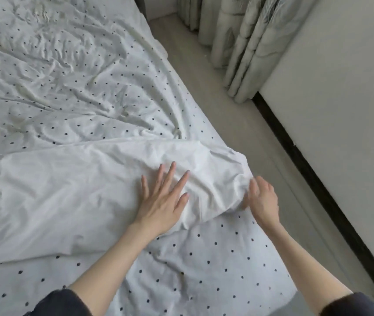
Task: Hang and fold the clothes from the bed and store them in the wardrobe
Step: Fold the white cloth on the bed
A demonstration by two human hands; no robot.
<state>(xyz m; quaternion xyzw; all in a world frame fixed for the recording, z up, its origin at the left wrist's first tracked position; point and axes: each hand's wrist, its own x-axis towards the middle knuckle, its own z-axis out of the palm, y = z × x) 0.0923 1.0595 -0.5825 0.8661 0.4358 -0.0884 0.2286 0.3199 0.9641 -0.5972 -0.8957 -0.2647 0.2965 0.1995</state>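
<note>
Your left hand [162, 199] lies flat with fingers spread on the white garment [72, 192], holding it to the bed [204, 270] for folding. Your right hand [262, 201] seems to pinch its bunched end at the bed's edge.

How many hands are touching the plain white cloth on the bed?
2. The left hand lies flat with spread fingers on the white cloth. The right hand pinches its bunched end near the bed's edge. Nothing else touches it in view.

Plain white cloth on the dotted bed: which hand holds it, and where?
The right hand grips the plain white cloth at its bunched right corner; the left hand presses it flat.
</note>
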